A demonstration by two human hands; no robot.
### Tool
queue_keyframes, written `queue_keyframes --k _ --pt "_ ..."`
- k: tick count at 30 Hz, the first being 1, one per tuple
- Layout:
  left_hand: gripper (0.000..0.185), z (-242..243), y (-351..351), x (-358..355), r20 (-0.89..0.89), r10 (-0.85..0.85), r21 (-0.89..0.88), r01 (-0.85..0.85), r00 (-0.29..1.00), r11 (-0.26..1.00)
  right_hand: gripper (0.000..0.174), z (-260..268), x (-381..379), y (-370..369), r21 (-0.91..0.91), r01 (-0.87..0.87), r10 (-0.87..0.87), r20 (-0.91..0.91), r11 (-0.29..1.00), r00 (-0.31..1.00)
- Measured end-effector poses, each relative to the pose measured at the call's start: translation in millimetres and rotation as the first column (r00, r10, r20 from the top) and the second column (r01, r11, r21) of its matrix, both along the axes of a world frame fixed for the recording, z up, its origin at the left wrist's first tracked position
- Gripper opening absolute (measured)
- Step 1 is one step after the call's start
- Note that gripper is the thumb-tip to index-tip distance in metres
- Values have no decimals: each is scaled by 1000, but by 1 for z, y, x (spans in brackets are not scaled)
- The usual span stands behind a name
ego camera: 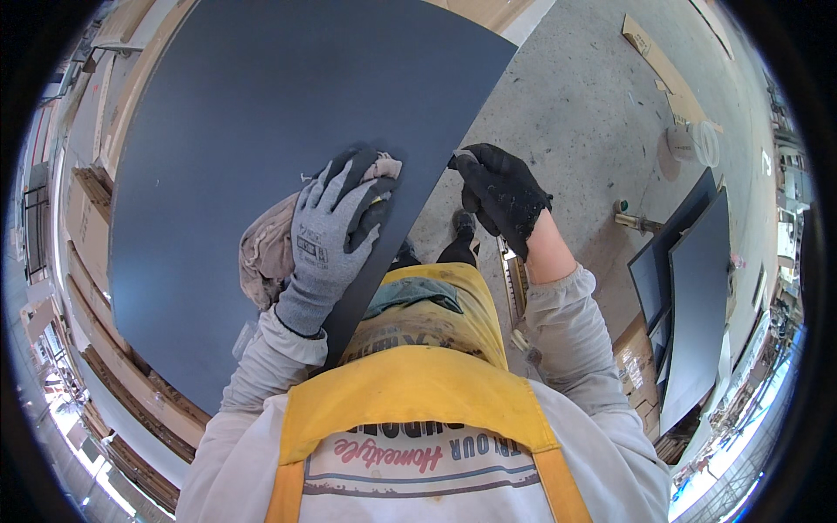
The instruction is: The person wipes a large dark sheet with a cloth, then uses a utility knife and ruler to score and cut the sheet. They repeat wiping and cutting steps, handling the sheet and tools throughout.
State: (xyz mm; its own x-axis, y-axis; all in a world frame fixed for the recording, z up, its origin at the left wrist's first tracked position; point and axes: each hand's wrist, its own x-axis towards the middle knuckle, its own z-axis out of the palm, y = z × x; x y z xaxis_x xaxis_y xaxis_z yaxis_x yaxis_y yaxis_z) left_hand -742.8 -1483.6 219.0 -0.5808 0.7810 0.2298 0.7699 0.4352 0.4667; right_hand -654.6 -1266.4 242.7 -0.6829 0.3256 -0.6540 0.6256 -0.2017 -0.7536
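Observation:
A large dark grey panel (274, 85) lies flat before me, its right edge running diagonally past my body. My left hand (337, 222), in a grey knit glove with dark-coated fingers, presses a bunched brown rag (265, 252) onto the panel near that edge. A small bit of yellow shows between its fingers; what it belongs to is hidden. Just beyond the panel's right edge is my right hand (500, 186) in a black glove with pale specks. Its thumb and forefinger pinch a small, thin grey piece (465, 155) close to the edge; its kind is unclear.
Stacked cardboard (88, 216) lines the left side. On the concrete floor (556, 91) at right are a cardboard strip (667, 65) and a translucent plastic bucket (693, 144). Several dark panels (700, 261) lean at the right. A metal rail-like part (513, 278) lies below my right hand.

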Motion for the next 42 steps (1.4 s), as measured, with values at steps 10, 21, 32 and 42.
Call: queue_keyframes --k 10,21,32,42 --pt "42 -8 -2 -1 -33 -1 25 2 999 1000 23 -6 5 -3 179 -99 107 -38 979 994" --pt "45 -5 -3 -1 -7 -4 -3 4 1000 1000 21 -10 0 4 411 -209 219 23 887 975" --pt "41 0 -1 -1 18 -16 50 15 1000 999 21 -21 2 4 381 -139 171 -53 914 984" --pt "42 -5 -1 -2 -9 -11 25 11 1000 1000 25 -36 14 -13 487 -110 184 -106 866 977"
